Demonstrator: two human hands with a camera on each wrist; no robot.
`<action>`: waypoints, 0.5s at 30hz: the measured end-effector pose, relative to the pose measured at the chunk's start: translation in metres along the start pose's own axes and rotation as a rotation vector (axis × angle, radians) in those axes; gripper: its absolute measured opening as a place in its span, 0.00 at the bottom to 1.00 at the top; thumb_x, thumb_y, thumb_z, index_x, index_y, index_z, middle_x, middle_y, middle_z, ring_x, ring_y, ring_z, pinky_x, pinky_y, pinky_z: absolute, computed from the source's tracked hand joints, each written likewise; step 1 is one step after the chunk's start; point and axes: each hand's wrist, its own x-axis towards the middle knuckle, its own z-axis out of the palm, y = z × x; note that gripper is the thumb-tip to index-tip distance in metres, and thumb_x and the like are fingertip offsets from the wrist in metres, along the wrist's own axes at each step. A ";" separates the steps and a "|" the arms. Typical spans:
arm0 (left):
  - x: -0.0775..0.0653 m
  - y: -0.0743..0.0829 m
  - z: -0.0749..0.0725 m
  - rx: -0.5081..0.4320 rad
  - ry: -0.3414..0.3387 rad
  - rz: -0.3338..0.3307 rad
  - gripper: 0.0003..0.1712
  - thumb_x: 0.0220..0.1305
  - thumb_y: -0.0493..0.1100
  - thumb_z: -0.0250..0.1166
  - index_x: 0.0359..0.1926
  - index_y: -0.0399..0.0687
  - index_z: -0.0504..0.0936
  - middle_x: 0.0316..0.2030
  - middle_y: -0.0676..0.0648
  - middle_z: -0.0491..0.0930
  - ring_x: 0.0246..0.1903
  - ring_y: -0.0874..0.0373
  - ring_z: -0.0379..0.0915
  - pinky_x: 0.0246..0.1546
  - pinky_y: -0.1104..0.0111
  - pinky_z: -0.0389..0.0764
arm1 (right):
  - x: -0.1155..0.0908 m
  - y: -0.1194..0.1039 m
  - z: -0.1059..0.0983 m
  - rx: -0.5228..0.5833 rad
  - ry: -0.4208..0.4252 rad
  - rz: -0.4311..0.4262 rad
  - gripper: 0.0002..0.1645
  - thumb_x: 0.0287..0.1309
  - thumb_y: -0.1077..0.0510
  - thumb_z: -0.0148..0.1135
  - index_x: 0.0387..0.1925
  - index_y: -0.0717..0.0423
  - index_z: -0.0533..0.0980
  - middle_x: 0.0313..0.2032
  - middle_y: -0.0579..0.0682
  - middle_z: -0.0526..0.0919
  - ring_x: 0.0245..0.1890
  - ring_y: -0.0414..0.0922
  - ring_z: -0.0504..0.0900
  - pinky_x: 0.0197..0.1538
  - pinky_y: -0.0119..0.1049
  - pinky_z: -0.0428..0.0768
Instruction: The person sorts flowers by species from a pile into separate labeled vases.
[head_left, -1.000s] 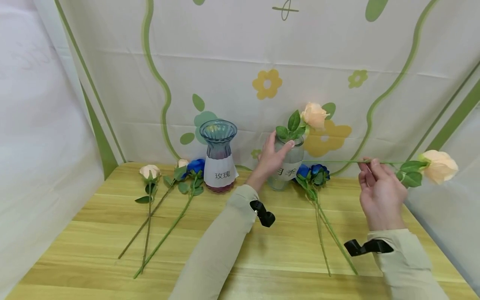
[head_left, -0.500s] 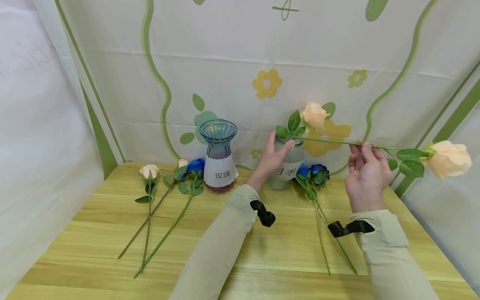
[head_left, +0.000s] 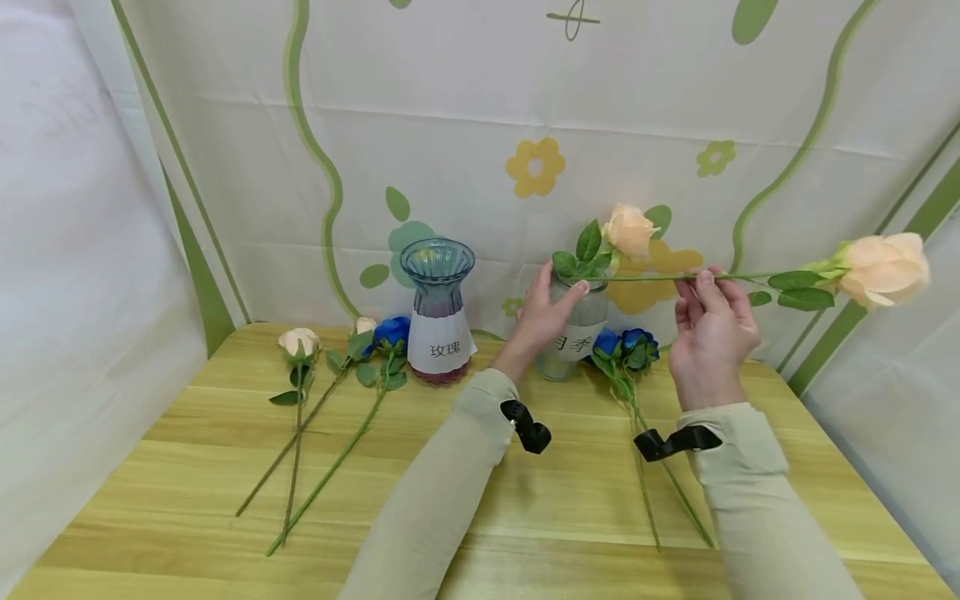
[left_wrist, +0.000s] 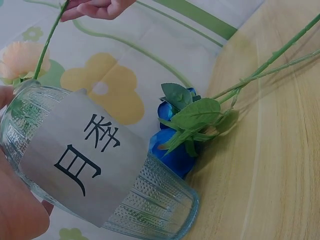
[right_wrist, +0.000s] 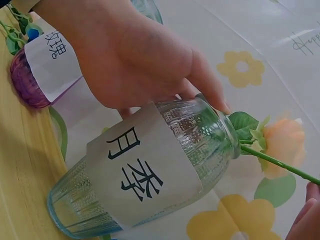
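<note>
The clear vase [head_left: 591, 310] stands upright on the wooden table [head_left: 525, 517], and, with the head view read as a dial centred on it, a peach rose [head_left: 885, 268] is held out toward three o'clock, its stem lying nearly level and its bloom at the outer end. The right hand [head_left: 712, 346], also at three o'clock, pinches that stem between thumb and forefinger, the tips pressed together on it and the other fingers loosely bent. The left hand [head_left: 536, 325] comes in from seven o'clock and grips the vase just below the rim, thumb set well apart from the fingers and laid across the front, fingers round the far side. The stem's end reaches the vase mouth, though leaves and thumb crowd it there, so I cannot say whether the tip is inside or only over the rim. A second peach rose [head_left: 628, 232] stands in the vase, leaning toward one o'clock. Blue roses [head_left: 640, 348] lie between three and four, just beside the glass. At nine stands the blue-and-purple vase [head_left: 437, 296], with a blue rose [head_left: 392, 333] and two pale roses [head_left: 298, 343] lying beyond it. Compared with a second ago, the right hand has moved inward and up, lifting the stem from the vase's body to rim height; the left hand has kept its grip.
</note>
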 end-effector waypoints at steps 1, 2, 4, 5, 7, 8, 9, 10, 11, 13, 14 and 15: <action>0.000 0.000 0.000 -0.001 -0.002 0.000 0.51 0.74 0.68 0.59 0.86 0.58 0.49 0.86 0.48 0.51 0.85 0.47 0.45 0.81 0.32 0.31 | 0.000 0.002 0.001 -0.006 -0.002 -0.004 0.18 0.54 0.68 0.79 0.46 0.61 0.84 0.40 0.55 0.92 0.33 0.49 0.93 0.31 0.32 0.80; 0.000 -0.001 0.000 -0.002 -0.003 0.000 0.51 0.74 0.68 0.59 0.86 0.58 0.49 0.86 0.48 0.51 0.85 0.47 0.45 0.81 0.32 0.30 | -0.001 0.003 0.002 -0.014 -0.005 -0.008 0.19 0.53 0.67 0.80 0.47 0.62 0.84 0.40 0.55 0.92 0.33 0.48 0.93 0.31 0.32 0.80; 0.001 -0.001 0.001 -0.003 -0.007 0.002 0.51 0.74 0.68 0.59 0.86 0.58 0.49 0.86 0.48 0.51 0.85 0.46 0.45 0.80 0.32 0.30 | -0.001 0.008 0.004 -0.025 -0.007 -0.015 0.19 0.53 0.67 0.80 0.47 0.62 0.84 0.39 0.54 0.92 0.32 0.48 0.93 0.32 0.32 0.80; 0.001 -0.001 0.001 -0.001 -0.009 0.001 0.51 0.74 0.68 0.59 0.86 0.58 0.49 0.86 0.48 0.51 0.85 0.46 0.45 0.80 0.32 0.30 | -0.002 0.010 0.005 -0.034 -0.007 -0.017 0.20 0.53 0.67 0.81 0.48 0.62 0.84 0.39 0.54 0.92 0.32 0.48 0.93 0.32 0.32 0.80; 0.001 -0.001 0.001 -0.002 -0.010 -0.002 0.51 0.74 0.68 0.59 0.86 0.58 0.48 0.86 0.48 0.50 0.85 0.46 0.45 0.80 0.32 0.30 | -0.004 0.016 0.007 -0.050 -0.004 -0.012 0.21 0.53 0.66 0.81 0.49 0.62 0.84 0.39 0.53 0.92 0.33 0.47 0.93 0.33 0.31 0.80; 0.001 -0.001 0.001 -0.001 -0.006 -0.004 0.51 0.74 0.68 0.59 0.86 0.58 0.48 0.86 0.48 0.50 0.85 0.46 0.45 0.80 0.32 0.30 | -0.005 0.019 0.008 -0.057 -0.002 -0.009 0.21 0.53 0.66 0.81 0.50 0.62 0.85 0.39 0.53 0.92 0.33 0.47 0.93 0.33 0.31 0.81; 0.001 -0.001 0.001 0.000 -0.004 -0.006 0.51 0.74 0.68 0.59 0.86 0.58 0.48 0.86 0.47 0.50 0.85 0.46 0.44 0.80 0.32 0.29 | -0.006 0.022 0.010 -0.062 0.001 -0.005 0.21 0.53 0.66 0.81 0.49 0.61 0.85 0.38 0.53 0.92 0.33 0.47 0.93 0.33 0.31 0.81; 0.002 -0.001 0.001 0.002 -0.003 -0.009 0.51 0.74 0.68 0.59 0.86 0.58 0.48 0.86 0.47 0.50 0.85 0.46 0.44 0.80 0.32 0.29 | -0.007 0.025 0.011 -0.066 0.002 -0.007 0.20 0.54 0.65 0.81 0.49 0.61 0.85 0.38 0.52 0.92 0.33 0.46 0.93 0.33 0.31 0.81; 0.002 -0.001 0.001 0.002 -0.003 -0.011 0.51 0.74 0.68 0.59 0.86 0.58 0.48 0.86 0.48 0.50 0.85 0.45 0.44 0.80 0.32 0.29 | -0.008 0.028 0.013 -0.069 0.002 -0.011 0.20 0.54 0.65 0.81 0.49 0.61 0.85 0.39 0.52 0.92 0.33 0.46 0.93 0.33 0.30 0.81; 0.002 -0.001 0.001 0.000 0.001 -0.013 0.51 0.74 0.68 0.59 0.86 0.58 0.48 0.86 0.47 0.50 0.85 0.45 0.44 0.80 0.32 0.28 | -0.009 0.034 0.016 -0.077 -0.001 -0.015 0.17 0.55 0.65 0.80 0.47 0.61 0.85 0.40 0.51 0.92 0.32 0.45 0.92 0.33 0.30 0.81; 0.002 -0.001 0.001 -0.001 0.004 -0.014 0.51 0.74 0.68 0.59 0.86 0.58 0.48 0.86 0.48 0.50 0.85 0.45 0.45 0.80 0.32 0.28 | -0.009 0.037 0.017 -0.082 -0.003 -0.018 0.15 0.55 0.65 0.80 0.45 0.61 0.86 0.41 0.51 0.92 0.32 0.44 0.92 0.32 0.30 0.82; 0.001 -0.001 0.000 -0.002 0.005 -0.013 0.51 0.74 0.67 0.59 0.86 0.58 0.48 0.86 0.47 0.50 0.85 0.45 0.45 0.80 0.32 0.28 | -0.009 0.040 0.018 -0.086 -0.005 -0.021 0.14 0.56 0.65 0.80 0.44 0.61 0.86 0.42 0.51 0.92 0.32 0.44 0.92 0.32 0.30 0.82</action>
